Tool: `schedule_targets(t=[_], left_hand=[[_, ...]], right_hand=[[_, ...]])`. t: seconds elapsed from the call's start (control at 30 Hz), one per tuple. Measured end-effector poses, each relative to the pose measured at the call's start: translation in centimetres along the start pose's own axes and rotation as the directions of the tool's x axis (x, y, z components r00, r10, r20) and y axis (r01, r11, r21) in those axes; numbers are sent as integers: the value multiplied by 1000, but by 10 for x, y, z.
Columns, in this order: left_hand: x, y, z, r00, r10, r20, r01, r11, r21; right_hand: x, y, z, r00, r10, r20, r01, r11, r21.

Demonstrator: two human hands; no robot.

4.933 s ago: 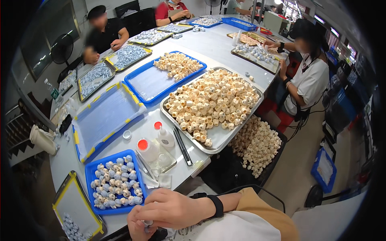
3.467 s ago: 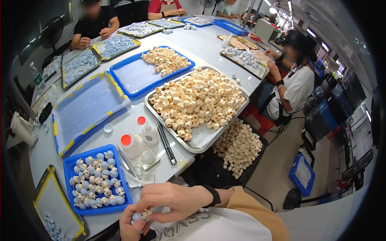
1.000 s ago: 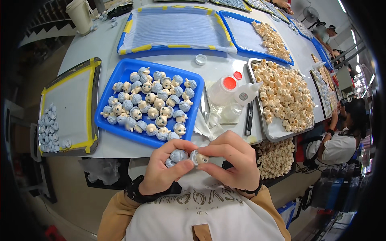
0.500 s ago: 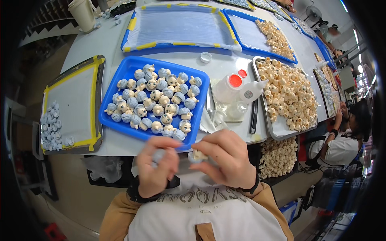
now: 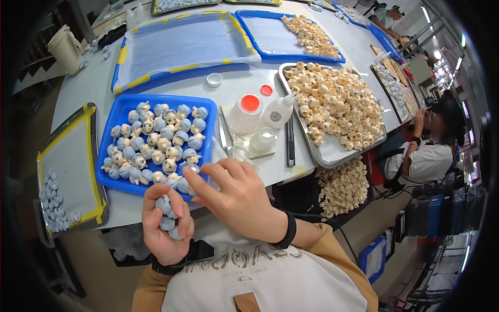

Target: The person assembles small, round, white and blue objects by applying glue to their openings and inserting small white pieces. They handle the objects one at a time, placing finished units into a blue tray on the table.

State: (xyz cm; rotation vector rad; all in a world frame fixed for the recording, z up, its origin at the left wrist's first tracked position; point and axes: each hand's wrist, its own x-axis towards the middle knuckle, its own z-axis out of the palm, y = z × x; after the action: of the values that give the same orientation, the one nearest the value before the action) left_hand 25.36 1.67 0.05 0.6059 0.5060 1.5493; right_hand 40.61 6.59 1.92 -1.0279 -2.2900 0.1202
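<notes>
Blue plastic tray [image 5: 120,115] sat left of centre, packed with small rounded heads [image 5: 156,141] in pale blue and cream. Half a second earlier both hands were bunched together below the tray around one piece; by this frame the right hand [image 5: 240,200] had moved up, fingers spread open, index fingertip touching a pale head [image 5: 191,169] at the tray's near right edge, nothing gripped. Left hand [image 5: 165,229] stayed low at lower centre-left, fingers curled shut around several pale blue heads [image 5: 165,214], thumb over them. View also shifted slightly, tray sitting lower and nearer. Table's near edge ran just under the tray, hands partly over it; narrow bare strip of grey table [image 5: 83,83] between the tray and a yellow-taped flat tray [image 5: 73,156] at far left. To the right, tight: two white squeeze bottles [image 5: 260,112], one with a red cap, on a clear sheet, dark tweezers [image 5: 290,140] beside. Metal tray [image 5: 332,153] heaped with cream knobbly pieces [image 5: 332,106] at upper right. Ribbed pale mat in a blue tray [image 5: 182,44] at top centre.
</notes>
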Motion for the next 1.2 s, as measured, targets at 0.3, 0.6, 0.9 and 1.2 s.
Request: schedule_targets(t=[0.3, 0.6, 0.9, 1.2], left_hand=[[-3, 2, -1, 1000, 29, -6, -29, 999, 40], [-3, 2, 1, 993, -41, 107, 36, 998, 57], [-4, 5, 2, 966, -187, 177, 167, 978, 124], [-5, 11, 7, 843, -398, 361, 282, 900, 333]], right_hand=[[4, -2, 4, 999, -39, -31, 43, 992, 116], [8, 0, 3, 995, -96, 4, 96, 995, 23], [9, 2, 2, 997, -81, -9, 82, 990, 114], [13, 2, -3, 988, -92, 125, 75, 989, 131]])
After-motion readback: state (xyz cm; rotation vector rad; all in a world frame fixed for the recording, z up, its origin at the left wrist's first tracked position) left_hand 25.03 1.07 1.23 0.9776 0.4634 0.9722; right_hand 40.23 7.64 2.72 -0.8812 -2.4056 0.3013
